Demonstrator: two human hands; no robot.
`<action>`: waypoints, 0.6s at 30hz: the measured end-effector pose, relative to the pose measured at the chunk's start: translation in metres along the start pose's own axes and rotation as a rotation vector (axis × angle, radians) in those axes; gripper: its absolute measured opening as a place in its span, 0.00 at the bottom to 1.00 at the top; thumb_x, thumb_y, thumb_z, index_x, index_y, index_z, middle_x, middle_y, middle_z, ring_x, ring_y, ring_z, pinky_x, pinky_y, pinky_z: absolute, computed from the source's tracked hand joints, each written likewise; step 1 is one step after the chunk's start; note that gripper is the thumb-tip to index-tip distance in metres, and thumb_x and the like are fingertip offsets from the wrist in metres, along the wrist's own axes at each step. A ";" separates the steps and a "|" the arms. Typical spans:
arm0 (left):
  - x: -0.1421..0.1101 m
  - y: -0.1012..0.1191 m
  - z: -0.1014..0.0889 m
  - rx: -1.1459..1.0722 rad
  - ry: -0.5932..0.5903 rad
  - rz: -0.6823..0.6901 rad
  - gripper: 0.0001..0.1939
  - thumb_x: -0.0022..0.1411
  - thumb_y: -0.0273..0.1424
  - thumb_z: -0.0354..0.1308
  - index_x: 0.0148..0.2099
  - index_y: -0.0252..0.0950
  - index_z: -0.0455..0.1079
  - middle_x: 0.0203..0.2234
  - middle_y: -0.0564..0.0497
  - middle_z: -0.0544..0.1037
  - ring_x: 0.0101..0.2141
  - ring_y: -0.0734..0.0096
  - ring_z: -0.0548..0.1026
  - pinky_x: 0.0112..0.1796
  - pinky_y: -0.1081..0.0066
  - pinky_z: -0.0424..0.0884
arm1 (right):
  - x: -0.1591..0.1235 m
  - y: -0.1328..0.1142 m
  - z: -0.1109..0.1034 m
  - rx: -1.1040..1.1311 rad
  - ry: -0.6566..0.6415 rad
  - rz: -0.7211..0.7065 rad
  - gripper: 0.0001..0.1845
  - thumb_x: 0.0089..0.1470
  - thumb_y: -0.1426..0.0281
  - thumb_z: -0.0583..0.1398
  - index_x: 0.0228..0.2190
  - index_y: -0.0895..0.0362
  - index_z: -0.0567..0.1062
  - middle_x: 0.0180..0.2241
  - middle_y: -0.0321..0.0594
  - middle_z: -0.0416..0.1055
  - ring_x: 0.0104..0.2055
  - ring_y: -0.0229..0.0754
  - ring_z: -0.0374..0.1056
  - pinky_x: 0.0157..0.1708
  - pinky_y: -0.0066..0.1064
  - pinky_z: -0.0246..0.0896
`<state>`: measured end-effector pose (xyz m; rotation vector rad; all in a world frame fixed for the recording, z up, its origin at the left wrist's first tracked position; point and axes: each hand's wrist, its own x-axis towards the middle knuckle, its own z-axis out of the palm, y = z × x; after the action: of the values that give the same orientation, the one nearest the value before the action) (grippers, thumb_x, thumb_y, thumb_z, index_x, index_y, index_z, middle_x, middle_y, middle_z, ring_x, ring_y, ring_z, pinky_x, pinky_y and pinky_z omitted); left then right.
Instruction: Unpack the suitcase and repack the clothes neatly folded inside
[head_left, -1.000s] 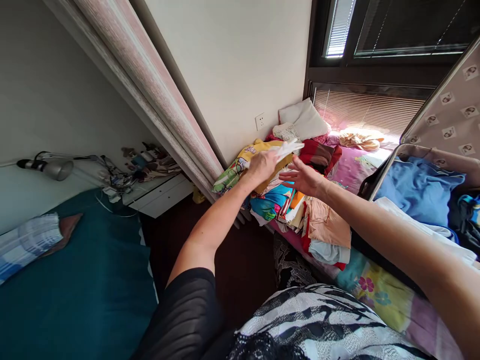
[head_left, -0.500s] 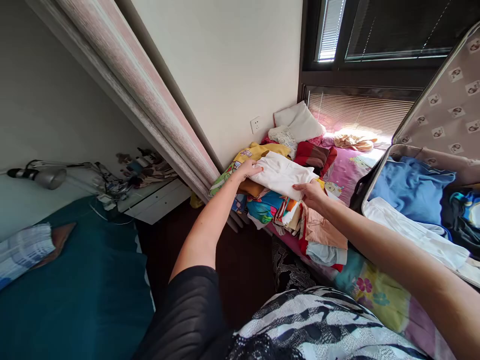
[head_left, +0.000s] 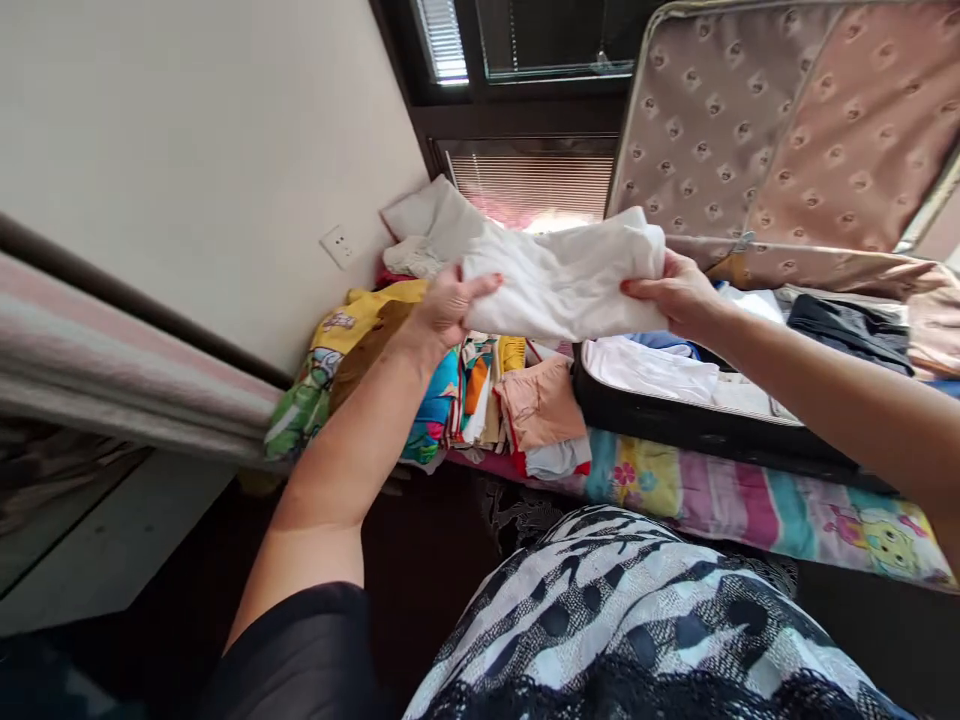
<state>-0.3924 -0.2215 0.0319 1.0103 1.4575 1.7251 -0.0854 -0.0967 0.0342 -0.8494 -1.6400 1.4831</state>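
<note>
A folded white garment [head_left: 562, 280] is stretched between my two hands, held up in the air; its exact kind does not show. My left hand [head_left: 450, 300] grips its left end, thumb on top. At the right end, my right hand [head_left: 679, 295] pinches it the same way. Below and to the left lie piled folded clothes, among them a peach garment [head_left: 541, 400] and a yellow one [head_left: 367, 305]. An open suitcase [head_left: 675, 415] with clothes inside stands to the right, a white garment [head_left: 645, 370] near its front edge. My right forearm covers part of it.
The suitcase lid [head_left: 712, 120] leans up against the window side. A colourful quilt [head_left: 720, 490] covers the ledge under suitcase and clothes. On the left are a wall with a socket [head_left: 337, 245], a pink curtain [head_left: 135, 350] and a white drawer unit [head_left: 127, 530].
Both hands have lifted the white garment off the clothes pile and carried it right, towards the suitcase. My view has turned right, bringing more of the suitcase into sight.
</note>
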 end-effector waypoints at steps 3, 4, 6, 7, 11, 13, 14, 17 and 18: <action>-0.006 -0.016 0.079 -0.012 -0.385 -0.032 0.35 0.55 0.31 0.74 0.64 0.33 0.71 0.54 0.40 0.82 0.57 0.48 0.81 0.61 0.46 0.76 | -0.036 0.014 -0.075 -0.043 0.138 0.142 0.31 0.36 0.69 0.76 0.45 0.56 0.77 0.43 0.42 0.81 0.46 0.55 0.78 0.51 0.55 0.77; -0.010 -0.022 0.102 0.016 -0.474 -0.043 0.35 0.54 0.31 0.74 0.63 0.33 0.71 0.54 0.40 0.82 0.56 0.49 0.81 0.60 0.47 0.76 | -0.048 0.023 -0.093 -0.063 0.171 0.199 0.30 0.37 0.69 0.76 0.44 0.56 0.77 0.43 0.43 0.81 0.45 0.55 0.78 0.50 0.55 0.78; -0.017 -0.034 0.138 0.159 -0.586 -0.060 0.34 0.54 0.29 0.73 0.62 0.33 0.71 0.54 0.39 0.82 0.54 0.50 0.82 0.58 0.51 0.78 | -0.067 0.043 -0.119 -0.093 0.221 0.306 0.29 0.38 0.69 0.75 0.44 0.56 0.77 0.42 0.45 0.81 0.44 0.56 0.79 0.48 0.53 0.79; -0.021 -0.040 0.151 0.290 -0.611 -0.066 0.32 0.55 0.28 0.71 0.62 0.32 0.71 0.53 0.39 0.83 0.54 0.50 0.82 0.57 0.53 0.79 | -0.074 0.053 -0.128 -0.100 0.234 0.355 0.28 0.39 0.70 0.75 0.45 0.56 0.78 0.42 0.45 0.81 0.44 0.56 0.79 0.47 0.51 0.79; -0.040 -0.054 0.180 1.048 -0.656 -0.026 0.37 0.59 0.22 0.68 0.69 0.27 0.64 0.53 0.31 0.82 0.56 0.44 0.81 0.56 0.56 0.77 | -0.085 0.087 -0.142 -0.171 0.168 0.616 0.27 0.40 0.77 0.73 0.44 0.56 0.78 0.39 0.43 0.81 0.38 0.46 0.79 0.40 0.38 0.80; -0.051 -0.054 0.188 1.360 -0.754 0.033 0.44 0.63 0.20 0.63 0.77 0.25 0.53 0.54 0.27 0.81 0.57 0.43 0.81 0.56 0.56 0.76 | -0.083 0.097 -0.145 -0.257 0.066 0.773 0.26 0.40 0.79 0.73 0.43 0.56 0.78 0.35 0.41 0.80 0.34 0.43 0.77 0.35 0.33 0.78; -0.055 -0.052 0.191 1.470 -0.809 0.065 0.46 0.64 0.19 0.60 0.80 0.25 0.47 0.54 0.26 0.80 0.57 0.44 0.81 0.55 0.56 0.76 | -0.081 0.101 -0.146 -0.303 0.034 0.821 0.26 0.41 0.79 0.73 0.44 0.56 0.79 0.34 0.40 0.79 0.33 0.42 0.77 0.34 0.32 0.78; -0.063 -0.045 0.200 1.687 -0.883 0.198 0.43 0.70 0.20 0.56 0.82 0.31 0.45 0.60 0.26 0.76 0.60 0.47 0.79 0.57 0.55 0.74 | -0.076 0.104 -0.151 -0.406 0.086 0.820 0.37 0.40 0.79 0.75 0.53 0.56 0.78 0.35 0.41 0.79 0.33 0.44 0.78 0.33 0.32 0.79; -0.063 -0.043 0.202 1.732 -0.881 0.279 0.40 0.71 0.22 0.57 0.81 0.34 0.51 0.64 0.26 0.73 0.64 0.46 0.75 0.60 0.53 0.72 | -0.075 0.103 -0.153 -0.430 0.119 0.809 0.44 0.39 0.80 0.75 0.59 0.57 0.76 0.36 0.42 0.79 0.34 0.45 0.78 0.33 0.32 0.79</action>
<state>-0.1848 -0.1717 -0.0030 2.3644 1.9272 -0.4555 0.0832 -0.0751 -0.0688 -1.9725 -1.6254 1.5396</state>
